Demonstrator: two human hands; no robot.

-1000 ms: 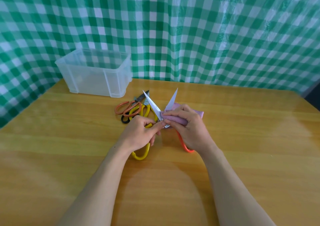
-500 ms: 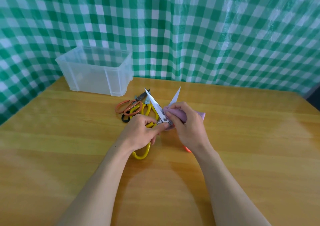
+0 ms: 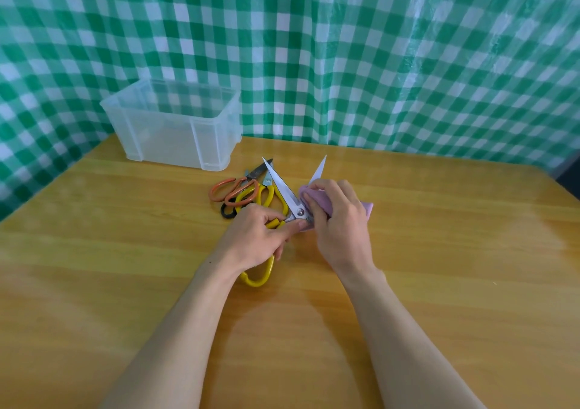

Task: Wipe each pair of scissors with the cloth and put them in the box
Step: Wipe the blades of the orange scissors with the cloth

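Gripping the yellow handle, the left hand should hold the open scissors steady while the right hand, pinching the cloth, strokes outward along the blade.

Inspection found no legible text, label, brand, number or sign anywhere in view. The blades of the held scissors, the wall of the clear box and the cloth bore no readable marking. Any stamp near the scissors' pivot was too small to make out.
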